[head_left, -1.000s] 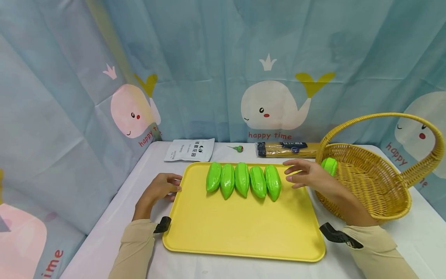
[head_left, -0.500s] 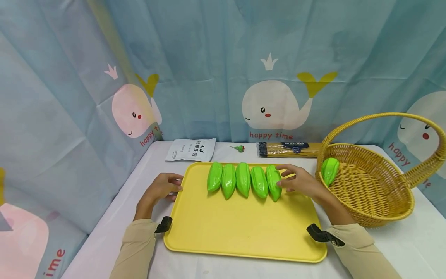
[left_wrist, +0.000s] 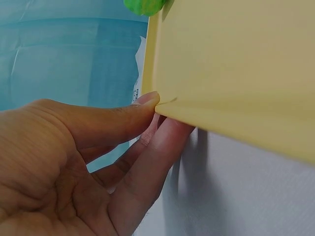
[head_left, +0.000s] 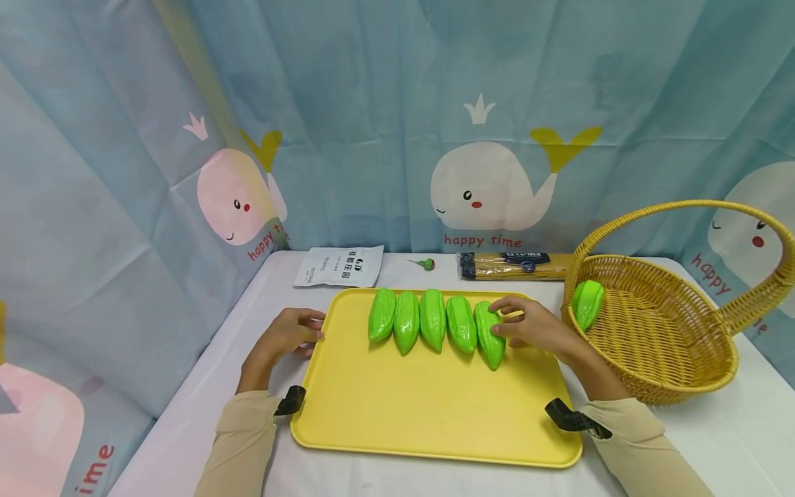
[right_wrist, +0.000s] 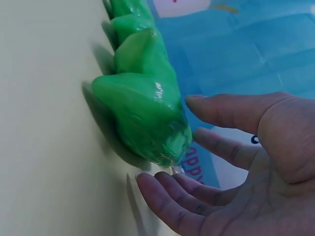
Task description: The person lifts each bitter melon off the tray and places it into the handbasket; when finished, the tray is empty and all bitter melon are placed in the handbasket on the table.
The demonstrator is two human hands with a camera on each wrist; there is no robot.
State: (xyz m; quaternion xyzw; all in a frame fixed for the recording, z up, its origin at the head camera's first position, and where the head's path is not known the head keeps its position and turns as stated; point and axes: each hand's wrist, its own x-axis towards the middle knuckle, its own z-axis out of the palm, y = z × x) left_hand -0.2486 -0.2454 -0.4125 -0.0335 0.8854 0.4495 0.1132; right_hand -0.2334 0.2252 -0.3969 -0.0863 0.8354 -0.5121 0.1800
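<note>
A row of glossy green ridged star fruits (head_left: 433, 321) lies along the far side of the yellow tray (head_left: 428, 407). My left hand (head_left: 290, 333) pinches the tray's left edge, thumb above and fingers below, as the left wrist view (left_wrist: 98, 162) shows. Over the row's right end, my right hand (head_left: 534, 328) has its fingertips at the rightmost star fruit (head_left: 491, 338), which sits slightly nearer than the others. Seen from the right wrist, thumb and fingers (right_wrist: 167, 201) are spread beside the nearest star fruit (right_wrist: 142, 115) without closing round it.
Right of the tray stands a wicker basket (head_left: 695, 324) with a tall handle and one star fruit (head_left: 587, 304) inside. Behind the tray lie a white pouch (head_left: 340, 267), a small green item with a red end (head_left: 426, 264), and a packet of yellow sticks (head_left: 528, 266).
My right hand has moved left from beside the basket to the rightmost star fruit. That star fruit has shifted slightly toward me. The left hand has stayed at the tray edge.
</note>
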